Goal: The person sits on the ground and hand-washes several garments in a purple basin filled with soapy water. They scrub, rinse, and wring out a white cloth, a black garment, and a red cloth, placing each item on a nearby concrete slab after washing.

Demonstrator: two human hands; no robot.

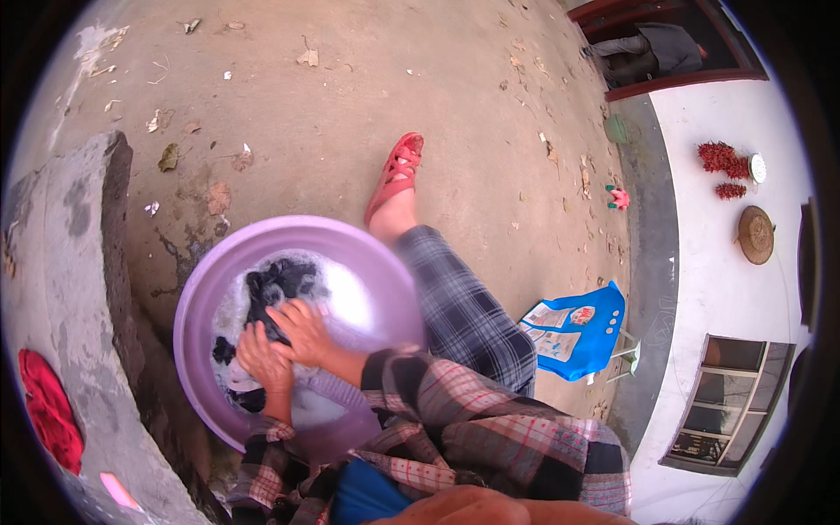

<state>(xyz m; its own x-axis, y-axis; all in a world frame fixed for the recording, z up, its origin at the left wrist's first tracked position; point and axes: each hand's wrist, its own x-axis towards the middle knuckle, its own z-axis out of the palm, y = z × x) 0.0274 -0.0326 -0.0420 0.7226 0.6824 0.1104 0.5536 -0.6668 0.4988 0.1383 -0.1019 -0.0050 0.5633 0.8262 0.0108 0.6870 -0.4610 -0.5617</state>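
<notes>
A purple plastic basin holds sudsy water and wet dark cloth. Both my hands are inside it, close together. My right hand presses on the dark cloth with its fingers curled over it. Beside it, my left hand grips the same cloth, its fingertips partly hidden in the folds. Under my wrists lies a ridged purple washboard, sloping down into the suds. Smaller dark pieces of cloth and a pale one show at the basin's left side.
A concrete slab stands at the left, with a red cloth on it. My leg in plaid trousers is right of the basin. A blue bag hangs over a small stand farther right. Another person is in the doorway.
</notes>
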